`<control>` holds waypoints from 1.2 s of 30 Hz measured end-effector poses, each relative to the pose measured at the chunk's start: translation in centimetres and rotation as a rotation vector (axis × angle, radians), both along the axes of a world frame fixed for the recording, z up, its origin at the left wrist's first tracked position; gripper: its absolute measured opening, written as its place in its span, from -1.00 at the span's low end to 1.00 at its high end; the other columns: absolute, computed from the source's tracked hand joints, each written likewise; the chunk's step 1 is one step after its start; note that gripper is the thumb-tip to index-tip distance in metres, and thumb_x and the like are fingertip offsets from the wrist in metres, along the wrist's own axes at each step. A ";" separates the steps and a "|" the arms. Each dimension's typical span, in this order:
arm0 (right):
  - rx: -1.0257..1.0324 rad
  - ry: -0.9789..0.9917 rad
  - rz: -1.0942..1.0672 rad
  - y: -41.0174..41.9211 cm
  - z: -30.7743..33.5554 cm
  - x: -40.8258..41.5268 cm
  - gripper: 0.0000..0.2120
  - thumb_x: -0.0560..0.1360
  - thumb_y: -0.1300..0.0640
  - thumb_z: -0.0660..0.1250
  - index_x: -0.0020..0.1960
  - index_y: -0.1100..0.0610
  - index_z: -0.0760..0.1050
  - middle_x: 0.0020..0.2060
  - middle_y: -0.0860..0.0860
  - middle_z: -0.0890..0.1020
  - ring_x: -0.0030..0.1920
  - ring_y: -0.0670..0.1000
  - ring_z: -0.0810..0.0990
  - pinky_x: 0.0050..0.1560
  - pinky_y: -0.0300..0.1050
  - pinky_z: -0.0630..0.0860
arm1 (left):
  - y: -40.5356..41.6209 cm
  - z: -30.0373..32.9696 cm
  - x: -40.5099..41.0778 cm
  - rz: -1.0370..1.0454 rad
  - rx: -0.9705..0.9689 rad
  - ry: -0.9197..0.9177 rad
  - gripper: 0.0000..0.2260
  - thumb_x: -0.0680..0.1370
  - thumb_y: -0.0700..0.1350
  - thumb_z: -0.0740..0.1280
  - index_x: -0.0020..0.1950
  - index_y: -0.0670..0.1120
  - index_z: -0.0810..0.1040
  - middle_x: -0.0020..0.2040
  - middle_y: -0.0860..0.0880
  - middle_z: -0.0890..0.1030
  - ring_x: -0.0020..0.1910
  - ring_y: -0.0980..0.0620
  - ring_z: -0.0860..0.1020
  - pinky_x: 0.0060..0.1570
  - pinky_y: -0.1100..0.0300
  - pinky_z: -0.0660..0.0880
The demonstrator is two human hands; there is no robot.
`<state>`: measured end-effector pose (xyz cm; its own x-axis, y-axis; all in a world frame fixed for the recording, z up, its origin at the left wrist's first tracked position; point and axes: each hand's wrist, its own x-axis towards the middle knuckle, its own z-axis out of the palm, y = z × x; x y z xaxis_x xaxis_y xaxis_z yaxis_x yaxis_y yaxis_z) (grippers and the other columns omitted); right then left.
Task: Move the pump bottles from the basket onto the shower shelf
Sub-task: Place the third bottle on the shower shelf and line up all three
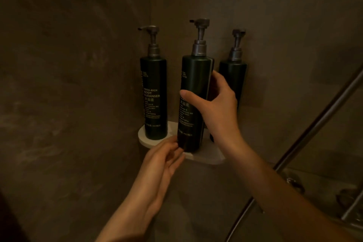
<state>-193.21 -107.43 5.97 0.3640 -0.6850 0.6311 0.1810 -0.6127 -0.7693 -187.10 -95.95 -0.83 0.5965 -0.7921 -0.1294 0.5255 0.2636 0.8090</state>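
Note:
Three dark green pump bottles with grey pumps stand on a small white corner shelf (208, 156). The left bottle (154, 94) reads "body cleanser" and stands free. My right hand (218, 102) grips the middle bottle (194, 84) around its body, thumb across the label and fingers behind it. The fingertips of my left hand (165, 157) touch that bottle's base at the shelf's front edge. The right bottle (234, 76) stands at the back by the wall, partly hidden behind my right hand. No basket is in view.
Dark brown shower walls meet in a corner behind the shelf. A metal shower hose or rail (314, 127) runs diagonally at the right, with metal fittings (294, 182) below it.

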 end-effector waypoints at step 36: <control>-0.101 0.083 -0.070 1.9 -5.3 -0.8 -0.25 0.42 0.03 0.41 0.49 -0.03 0.08 0.32 -0.20 0.30 0.29 -0.34 0.20 0.15 -0.65 0.13 | -0.2 -2.1 1.5 0.511 0.166 -1.050 -0.58 0.54 -0.14 0.28 0.39 0.08 0.36 0.32 0.09 0.44 0.24 0.24 0.42 0.11 0.45 0.37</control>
<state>-194.05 -105.55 0.69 0.3715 -0.6454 0.6674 0.0731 -0.6963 -0.7140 -185.63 -96.17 -2.95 0.7154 -0.4497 0.5348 -0.5542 0.1010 0.8262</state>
